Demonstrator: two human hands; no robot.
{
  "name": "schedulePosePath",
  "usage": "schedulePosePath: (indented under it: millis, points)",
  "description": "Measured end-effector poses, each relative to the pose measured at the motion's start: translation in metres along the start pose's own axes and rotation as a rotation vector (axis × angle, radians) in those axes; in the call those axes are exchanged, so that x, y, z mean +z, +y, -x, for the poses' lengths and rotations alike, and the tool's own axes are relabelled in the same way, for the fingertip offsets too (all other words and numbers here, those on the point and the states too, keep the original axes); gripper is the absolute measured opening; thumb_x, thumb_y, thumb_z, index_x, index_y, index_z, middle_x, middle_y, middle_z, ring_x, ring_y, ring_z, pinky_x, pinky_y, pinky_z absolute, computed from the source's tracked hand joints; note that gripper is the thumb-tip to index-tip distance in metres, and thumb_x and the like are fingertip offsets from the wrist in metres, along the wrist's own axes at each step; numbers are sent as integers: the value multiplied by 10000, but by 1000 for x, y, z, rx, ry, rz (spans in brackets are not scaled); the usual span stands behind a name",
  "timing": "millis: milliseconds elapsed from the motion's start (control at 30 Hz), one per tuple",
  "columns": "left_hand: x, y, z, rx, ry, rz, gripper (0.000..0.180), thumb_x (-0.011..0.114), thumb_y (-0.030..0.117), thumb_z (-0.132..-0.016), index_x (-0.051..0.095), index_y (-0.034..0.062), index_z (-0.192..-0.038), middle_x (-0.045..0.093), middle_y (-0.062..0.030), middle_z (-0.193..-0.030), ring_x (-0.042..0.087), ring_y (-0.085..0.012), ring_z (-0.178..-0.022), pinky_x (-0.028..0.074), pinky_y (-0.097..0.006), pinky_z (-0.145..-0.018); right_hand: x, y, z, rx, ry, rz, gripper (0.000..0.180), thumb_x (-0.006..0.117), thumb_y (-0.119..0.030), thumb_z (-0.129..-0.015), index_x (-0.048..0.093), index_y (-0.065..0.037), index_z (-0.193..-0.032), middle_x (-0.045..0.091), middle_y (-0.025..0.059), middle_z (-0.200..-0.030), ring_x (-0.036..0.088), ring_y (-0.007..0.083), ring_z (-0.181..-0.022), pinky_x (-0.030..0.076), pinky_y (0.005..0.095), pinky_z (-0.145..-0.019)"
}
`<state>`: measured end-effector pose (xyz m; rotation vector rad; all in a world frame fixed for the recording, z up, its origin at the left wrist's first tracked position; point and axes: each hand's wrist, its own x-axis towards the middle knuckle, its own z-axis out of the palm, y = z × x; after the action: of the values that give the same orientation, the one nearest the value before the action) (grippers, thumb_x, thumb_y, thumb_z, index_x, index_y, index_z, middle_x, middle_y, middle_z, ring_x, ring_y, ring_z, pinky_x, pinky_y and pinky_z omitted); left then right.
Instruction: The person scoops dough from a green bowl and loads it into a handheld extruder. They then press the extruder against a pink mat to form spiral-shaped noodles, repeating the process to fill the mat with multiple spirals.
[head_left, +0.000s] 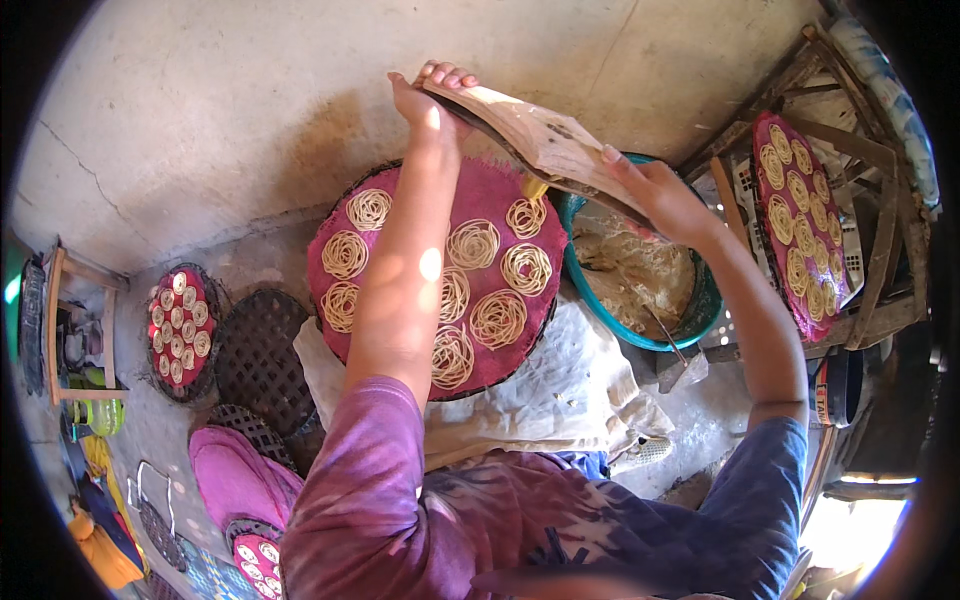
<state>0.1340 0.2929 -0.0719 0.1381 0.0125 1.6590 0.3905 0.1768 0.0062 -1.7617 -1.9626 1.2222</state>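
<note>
Both my hands hold a wooden press (540, 130), which slants across from upper left to lower right. My left hand (437, 92) is closed round its far left end; my right hand (663, 195) grips the right end. A brass-coloured nozzle (535, 187) shows below the wood. Under it lies a coil of pale dough strands (525, 217), close to the nozzle; I cannot tell whether they touch. Several similar dough coils (473, 244) lie on a round tray covered with magenta cloth (497, 190). My left forearm hides part of this tray.
A teal tub (708, 318) of dough (640, 270) stands right of the tray, a metal scraper (684, 372) at its edge. Another coil-filled tray (800, 220) leans on a wooden frame (885, 230). Left are a smaller filled tray (180, 325) and a dark woven tray (265, 345). A wall (250, 120) rises behind.
</note>
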Motion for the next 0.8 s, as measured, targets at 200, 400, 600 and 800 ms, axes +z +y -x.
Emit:
schedulePosePath:
  millis: [200, 400, 600, 800]
  points:
    - [-20, 3, 7, -35, 103, -13, 646, 134, 634, -979, 408, 146, -655, 352, 10, -530, 338, -157, -482, 352, -327, -554, 11, 17, 10, 23, -37, -40, 743, 366, -658, -962, 617, -5, -713, 505, 32, -523, 489, 107, -434, 367, 268, -406]
    - [-57, -23, 0, -113, -82, 209, 635, 145, 657, -973, 397, 173, -648, 343, 49, -517, 347, -120, -464, 344, -299, -526, -6, 44, 9, 61, -243, -382, 861, 302, -758, -905, 610, 29, -1071, 633, 131, -704, 599, 166, -507, 504, 290, -473]
    - [-80, -17, -9, -183, -305, 451, 664, 140, 647, -972, 435, 171, -614, 433, 60, -511, 437, -116, -462, 394, -283, -518, 48, 89, -43, 0, -615, -1272, 947, 254, -823, -849, 481, -37, -1327, 669, 245, -885, 672, 259, -606, 554, 344, -522]
    - [-81, -5, -4, -34, -263, 429, 268, 471, 233, -816, 459, 163, -558, 451, 54, -505, 501, -106, -497, 438, -263, -553, 67, 105, -86, -54, -1240, -1433, 672, 251, -618, -983, 510, -112, -1341, 645, 289, -1053, 693, 346, -790, 551, 421, -673]
